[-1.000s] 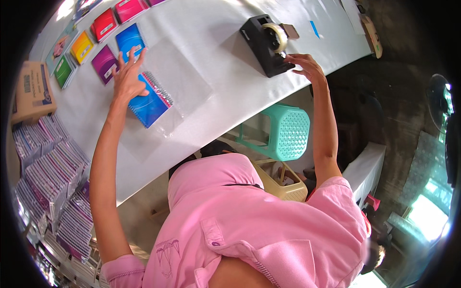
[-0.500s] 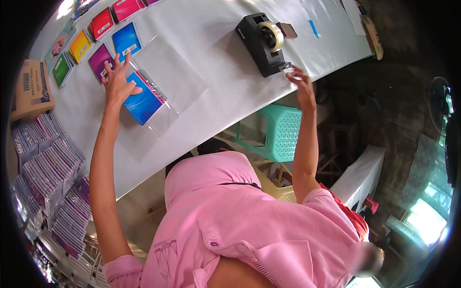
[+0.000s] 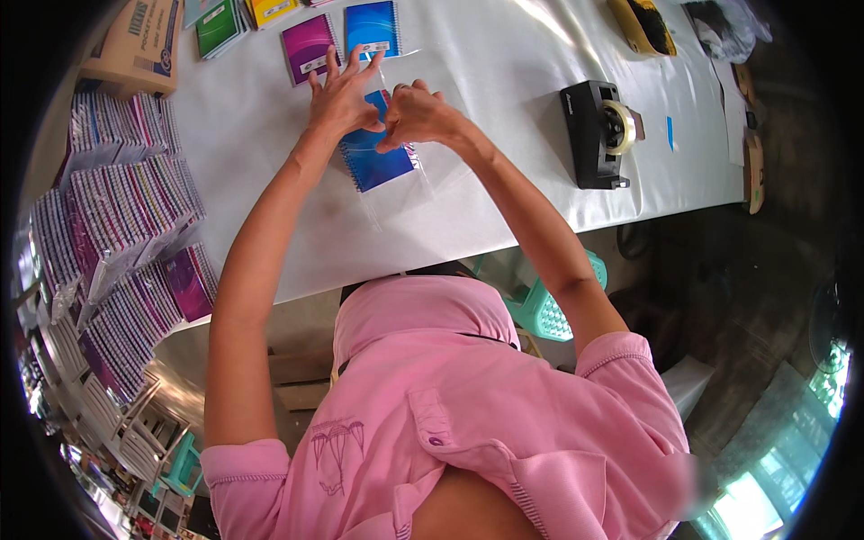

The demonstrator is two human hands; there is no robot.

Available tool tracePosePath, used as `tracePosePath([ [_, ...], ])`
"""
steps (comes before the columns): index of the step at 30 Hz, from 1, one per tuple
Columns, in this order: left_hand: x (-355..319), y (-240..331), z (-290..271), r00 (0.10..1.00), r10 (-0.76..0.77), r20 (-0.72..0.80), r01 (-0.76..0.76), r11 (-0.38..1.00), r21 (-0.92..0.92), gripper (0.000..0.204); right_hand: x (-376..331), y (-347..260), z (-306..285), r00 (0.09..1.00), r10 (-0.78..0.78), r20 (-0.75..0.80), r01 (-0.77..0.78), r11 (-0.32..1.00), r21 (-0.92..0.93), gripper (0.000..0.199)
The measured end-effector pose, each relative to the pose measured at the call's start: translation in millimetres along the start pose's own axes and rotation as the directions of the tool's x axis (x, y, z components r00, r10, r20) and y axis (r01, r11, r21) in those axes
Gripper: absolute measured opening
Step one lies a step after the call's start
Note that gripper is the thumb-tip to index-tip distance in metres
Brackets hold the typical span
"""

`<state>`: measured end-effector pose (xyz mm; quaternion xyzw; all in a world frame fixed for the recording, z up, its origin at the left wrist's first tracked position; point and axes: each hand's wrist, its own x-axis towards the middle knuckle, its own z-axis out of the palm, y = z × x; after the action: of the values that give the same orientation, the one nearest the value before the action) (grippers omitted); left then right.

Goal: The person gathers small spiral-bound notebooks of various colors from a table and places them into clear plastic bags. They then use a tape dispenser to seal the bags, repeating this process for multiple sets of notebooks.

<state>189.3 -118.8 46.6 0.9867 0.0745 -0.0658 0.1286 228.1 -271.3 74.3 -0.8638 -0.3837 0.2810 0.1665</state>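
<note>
The blue notebook (image 3: pixel 382 168) lies on the table (image 3: pixel 504 90), plastic (image 3: pixel 374 211) showing beside it. Wrapping seems under way; a flat, steady hold is called for. The left hand (image 3: pixel 343 103) is spread wide over it; the right hand (image 3: pixel 421 117) is bent narrow, its contents hidden. Half a second earlier, the right is seen by the dispenser (image 3: pixel 587 135).

Looks like a small stationery workshop here: long white-covered table (image 3: pixel 504 90) across the middle, stacks of plastic-wrapped spiral notebooks (image 3: pixel 135 207) crowding the left, brown cardboard box (image 3: pixel 135 45) just beyond them, black desktop tape dispenser (image 3: pixel 587 135) over right, turquoise plastic stool (image 3: pixel 549 313) by the near edge!
</note>
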Motion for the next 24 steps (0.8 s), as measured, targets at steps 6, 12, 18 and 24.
tracePosePath([
  [6, -4, -7, 10, 0.995, 0.079, -0.068, -0.083, 0.995, -0.056, 0.114, 9, -22, 10, 0.999, 0.025, -0.022, -0.031, 0.954, -0.299, 0.030],
  [12, -1, -11, 6, 0.997, 0.079, 0.000, -0.079, 0.995, -0.060, 0.113, 25, -35, -3, 0.955, 0.237, 0.179, -0.106, 0.834, -0.542, 0.045],
  [18, -43, -33, 6, 0.888, -0.177, -0.424, 0.052, 0.955, -0.291, 0.089, 20, 20, 0, 0.938, 0.249, 0.241, -0.218, 0.965, -0.147, 0.089],
  [24, -102, -22, 26, 0.972, -0.151, -0.179, 0.135, 0.986, -0.101, 0.060, 14, 45, 28, 0.986, 0.064, 0.155, -0.120, 0.915, 0.385, 0.100],
])
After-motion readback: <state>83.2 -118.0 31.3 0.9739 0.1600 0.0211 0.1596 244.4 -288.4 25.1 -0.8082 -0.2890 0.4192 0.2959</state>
